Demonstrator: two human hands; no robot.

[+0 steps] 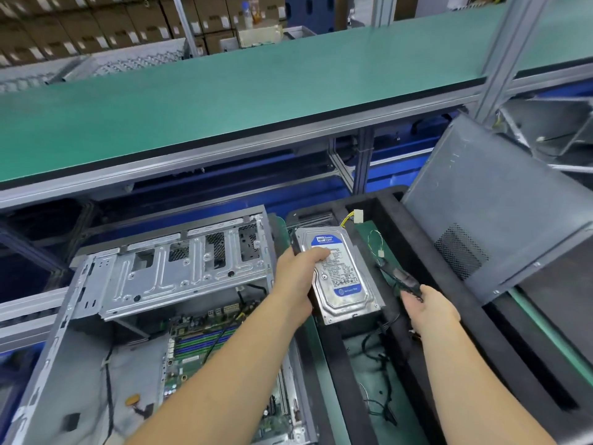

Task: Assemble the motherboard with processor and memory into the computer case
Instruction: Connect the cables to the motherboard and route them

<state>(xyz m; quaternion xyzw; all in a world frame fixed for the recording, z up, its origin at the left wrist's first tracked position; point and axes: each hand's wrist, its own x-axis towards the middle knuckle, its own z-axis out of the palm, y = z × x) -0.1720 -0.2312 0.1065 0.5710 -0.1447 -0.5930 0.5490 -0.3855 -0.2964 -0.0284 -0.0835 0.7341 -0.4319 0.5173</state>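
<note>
An open grey computer case [64, 332] lies at lower left, its silver drive cage [179, 271] across the top. A green motherboard [199, 348] with memory slots sits inside, partly hidden by my left forearm. My left hand [296, 277] grips the left edge of a silver hard drive [340, 277] with a blue label, held over a black foam tray [324, 364]. To its right, my right hand [426, 305] pinches a black cable part [406, 279] over the tray.
A grey case side panel [491, 220] leans at the right behind the tray. Loose wires and a white connector [357, 216] lie in the tray. A green shelf [224, 101] on an aluminium frame spans overhead. Cardboard boxes are stacked far behind.
</note>
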